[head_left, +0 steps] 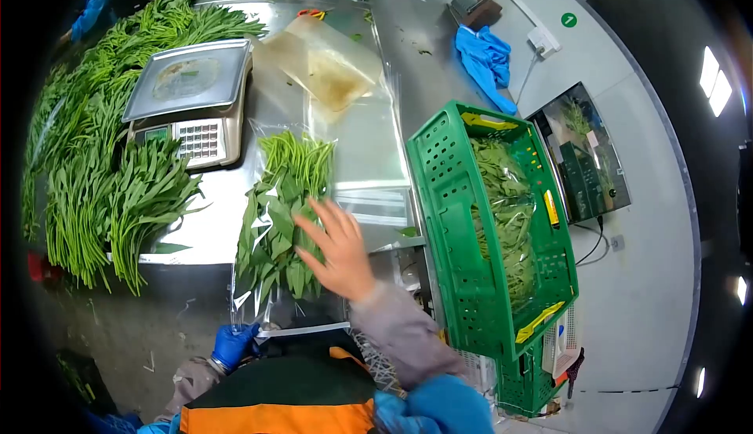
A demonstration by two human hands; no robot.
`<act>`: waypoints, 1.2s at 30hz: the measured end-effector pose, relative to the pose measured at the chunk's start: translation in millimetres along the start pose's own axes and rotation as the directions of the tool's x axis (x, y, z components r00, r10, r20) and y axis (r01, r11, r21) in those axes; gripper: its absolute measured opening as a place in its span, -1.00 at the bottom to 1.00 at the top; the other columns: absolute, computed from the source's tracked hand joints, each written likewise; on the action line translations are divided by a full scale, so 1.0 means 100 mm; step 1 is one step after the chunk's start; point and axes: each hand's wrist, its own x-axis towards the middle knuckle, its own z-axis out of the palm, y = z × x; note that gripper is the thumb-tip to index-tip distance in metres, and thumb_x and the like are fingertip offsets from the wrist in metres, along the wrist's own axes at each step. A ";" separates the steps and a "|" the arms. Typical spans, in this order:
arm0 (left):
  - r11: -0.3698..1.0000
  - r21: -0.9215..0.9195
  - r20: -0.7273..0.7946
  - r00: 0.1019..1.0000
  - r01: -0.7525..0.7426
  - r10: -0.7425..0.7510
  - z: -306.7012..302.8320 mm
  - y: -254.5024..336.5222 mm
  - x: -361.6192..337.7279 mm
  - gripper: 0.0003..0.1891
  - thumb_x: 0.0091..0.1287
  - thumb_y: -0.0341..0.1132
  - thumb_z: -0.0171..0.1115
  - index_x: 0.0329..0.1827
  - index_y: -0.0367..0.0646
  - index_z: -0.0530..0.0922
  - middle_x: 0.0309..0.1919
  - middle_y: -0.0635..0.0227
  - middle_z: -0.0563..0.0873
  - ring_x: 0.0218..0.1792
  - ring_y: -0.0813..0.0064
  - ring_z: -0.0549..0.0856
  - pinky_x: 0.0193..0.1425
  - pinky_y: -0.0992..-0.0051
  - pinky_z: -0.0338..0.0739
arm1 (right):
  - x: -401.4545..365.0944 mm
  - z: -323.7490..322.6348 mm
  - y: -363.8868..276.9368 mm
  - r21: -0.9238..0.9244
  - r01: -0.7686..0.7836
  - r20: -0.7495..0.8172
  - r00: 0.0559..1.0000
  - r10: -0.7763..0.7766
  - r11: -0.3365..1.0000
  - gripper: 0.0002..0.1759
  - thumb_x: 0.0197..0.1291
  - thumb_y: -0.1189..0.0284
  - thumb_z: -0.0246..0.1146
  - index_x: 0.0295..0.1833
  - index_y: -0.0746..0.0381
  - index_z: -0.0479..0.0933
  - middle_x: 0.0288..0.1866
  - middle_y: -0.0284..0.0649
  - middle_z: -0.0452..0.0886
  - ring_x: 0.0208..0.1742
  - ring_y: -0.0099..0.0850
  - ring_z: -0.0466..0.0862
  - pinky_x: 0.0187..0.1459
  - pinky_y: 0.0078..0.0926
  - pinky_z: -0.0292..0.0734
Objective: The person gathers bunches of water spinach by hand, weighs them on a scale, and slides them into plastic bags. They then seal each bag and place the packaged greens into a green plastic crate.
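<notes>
A clear plastic bag (264,289) of leafy greens (286,234) lies at the front edge of the metal table, stems pointing away from me and leaves towards me. My left hand (234,347), in a blue glove, is closed on the bag's near left corner. Bare and with its fingers spread, my right hand (339,252) is over the right side of the leaves; whether it presses on them is hard to tell. Beyond the bag, to the left, stands a weighing scale (182,104) with an empty metal pan.
Loose greens (110,191) are heaped along the table's left side. Plastic sheets (337,81) lie behind the bag. A green crate (471,277) with bagged greens stands to the right, beside a wall-mounted screen (580,151). Blue gloves (482,61) hang on the wall.
</notes>
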 end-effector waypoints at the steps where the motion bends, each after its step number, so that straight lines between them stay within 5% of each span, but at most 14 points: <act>1: 1.000 -0.011 0.009 1.000 -0.027 0.027 0.02 0.07 -0.05 -0.76 0.30 -0.27 0.16 -0.22 -0.31 0.64 -0.54 0.25 0.68 -0.53 0.54 0.63 -0.43 0.60 0.47 | 0.21 0.14 -0.07 -0.034 0.015 -0.087 0.996 -0.018 0.999 -0.45 0.13 0.26 0.20 0.28 -0.06 0.34 0.37 -0.13 0.21 0.39 -0.08 0.15 0.34 -0.10 0.04; 6: 0.924 0.203 0.144 0.943 -0.323 0.298 -0.05 0.10 -0.07 -0.71 0.36 -0.24 0.08 -0.09 -0.29 0.60 -0.41 0.26 0.69 -0.44 0.59 0.62 -0.36 0.60 0.49 | 0.29 1.31 0.25 -0.204 0.031 0.065 0.998 -0.018 0.978 -0.40 0.13 0.13 0.18 0.30 0.04 0.29 0.39 -0.12 0.15 0.39 -0.03 0.10 0.35 -0.04 -0.02; 10: 0.878 0.236 0.152 0.908 -0.417 0.390 0.04 0.31 -0.19 -0.73 0.38 -0.26 0.05 -0.07 -0.28 0.58 -0.38 0.28 0.68 -0.37 0.56 0.61 -0.22 0.50 0.51 | -0.23 1.05 -0.39 0.243 0.092 0.013 0.995 -0.098 0.966 -0.59 0.01 0.29 0.32 -0.01 0.20 0.47 -0.09 -0.14 0.53 -0.02 -0.16 0.47 0.01 -0.29 0.36; 12: 0.887 0.415 0.083 0.979 -0.202 0.184 -0.01 0.29 -0.18 -0.75 0.34 -0.27 0.10 -0.08 -0.25 0.58 -0.32 0.17 0.70 -0.30 0.40 0.68 -0.18 0.45 0.53 | -0.57 1.11 -0.74 0.348 0.092 0.146 0.978 -0.150 0.933 -0.61 -0.03 0.30 0.35 -0.09 0.22 0.48 -0.20 -0.19 0.54 -0.14 -0.20 0.50 -0.08 -0.34 0.38; 14: 0.659 0.609 0.088 0.863 -0.442 0.498 -0.10 -0.14 -0.01 -0.74 0.27 -0.26 0.17 -0.07 -0.20 0.58 -0.25 0.06 0.67 -0.21 0.19 0.69 -0.15 0.40 0.54 | -0.82 1.31 -0.85 0.375 0.003 0.340 0.930 -0.140 0.927 -0.66 -0.05 0.38 0.36 -0.14 0.20 0.46 -0.34 -0.27 0.54 -0.23 -0.27 0.53 -0.20 -0.37 0.42; 17: 0.600 0.627 0.091 0.811 -0.497 0.577 -0.11 -0.22 0.03 -0.73 0.21 -0.22 0.22 -0.08 -0.12 0.59 -0.22 0.08 0.66 -0.19 0.06 0.65 -0.16 0.34 0.55 | -0.84 1.33 -0.90 0.415 -0.010 0.302 0.945 -0.127 0.910 -0.68 -0.10 0.47 0.36 -0.19 0.20 0.45 -0.40 -0.27 0.55 -0.28 -0.27 0.54 -0.23 -0.37 0.42; 23: 0.581 0.771 0.070 0.942 -0.260 0.329 -0.16 -0.28 0.02 -0.61 0.13 -0.26 0.27 0.05 -0.06 0.52 -0.22 0.07 0.64 -0.20 -0.02 0.62 -0.21 0.27 0.52 | -0.80 1.36 -0.97 0.482 0.103 0.292 0.917 -0.270 0.870 -0.75 -0.11 0.62 0.23 -0.26 0.22 0.40 -0.46 -0.22 0.49 -0.39 -0.25 0.52 -0.30 -0.34 0.41; 25: 0.374 0.851 -0.061 0.638 -0.368 0.768 -0.15 0.44 -0.21 -0.45 0.02 -0.30 0.30 0.17 0.06 0.46 0.00 0.14 0.58 -0.02 0.01 0.56 -0.01 0.22 0.44 | -0.78 1.33 -0.97 0.478 0.122 0.273 0.921 -0.279 0.870 -0.76 -0.12 0.61 0.24 -0.28 0.22 0.39 -0.47 -0.21 0.48 -0.40 -0.24 0.51 -0.32 -0.33 0.41; 26: 0.248 0.936 -0.069 0.562 -0.249 0.824 -0.13 0.66 -0.25 -0.35 -0.05 -0.32 0.28 0.23 0.13 0.41 0.18 0.26 0.47 0.14 0.09 0.45 0.20 0.17 0.29 | -0.79 1.32 -0.97 0.478 0.127 0.267 0.922 -0.281 0.869 -0.76 -0.12 0.61 0.25 -0.29 0.22 0.38 -0.47 -0.20 0.48 -0.41 -0.23 0.51 -0.33 -0.32 0.41; 28: -0.181 0.929 0.326 0.479 -0.324 0.815 -0.20 0.87 -0.09 -0.49 0.07 -0.38 0.11 0.17 0.13 0.46 0.19 0.36 0.47 0.23 0.26 0.41 0.32 0.20 0.22 | -0.85 1.22 -0.97 0.535 0.073 0.337 0.895 -0.291 0.842 -0.78 -0.10 0.59 0.26 -0.31 0.21 0.37 -0.48 -0.19 0.47 -0.40 -0.22 0.52 -0.35 -0.33 0.42; 30: -0.257 0.871 0.456 0.497 -0.418 0.738 -0.27 0.81 0.13 -0.54 0.10 -0.37 0.06 0.12 0.17 0.49 0.17 0.39 0.49 0.25 0.31 0.41 0.32 0.22 0.23 | -1.01 0.86 -0.92 0.619 -0.024 0.417 0.857 -0.303 0.785 -0.79 -0.08 0.58 0.27 -0.33 0.21 0.37 -0.48 -0.19 0.47 -0.40 -0.24 0.54 -0.36 -0.36 0.44; 32: -0.327 0.862 0.488 0.459 -0.388 0.742 -0.30 0.78 0.17 -0.57 0.10 -0.34 0.07 0.09 0.17 0.51 0.13 0.41 0.52 0.23 0.33 0.43 0.29 0.24 0.28 | -1.60 0.43 -0.37 0.486 -0.434 0.709 0.703 -0.052 0.759 -0.78 -0.06 0.51 0.31 -0.35 0.21 0.37 -0.47 -0.23 0.51 -0.42 -0.29 0.57 -0.36 -0.38 0.47; 33: -0.357 0.849 0.514 0.448 -0.389 0.732 -0.33 0.80 0.12 -0.57 0.10 -0.34 0.06 0.08 0.17 0.51 0.12 0.42 0.53 0.22 0.33 0.44 0.28 0.25 0.28 | -1.94 0.19 -0.07 0.143 -0.394 0.804 0.581 0.125 0.908 -0.84 -0.03 0.49 0.31 -0.31 0.19 0.48 -0.45 -0.18 0.54 -0.43 -0.26 0.58 -0.32 -0.40 0.51; 36: -0.405 0.826 0.547 0.383 -0.392 0.745 -0.37 0.79 0.12 -0.62 0.05 -0.35 0.10 -0.01 0.15 0.55 0.07 0.44 0.56 0.14 0.33 0.49 0.22 0.23 0.34 | -2.65 0.03 0.55 -0.190 -0.117 0.698 0.683 0.218 0.975 -0.81 0.02 0.53 0.22 -0.18 0.18 0.52 -0.35 -0.14 0.53 -0.27 -0.17 0.54 -0.20 -0.27 0.43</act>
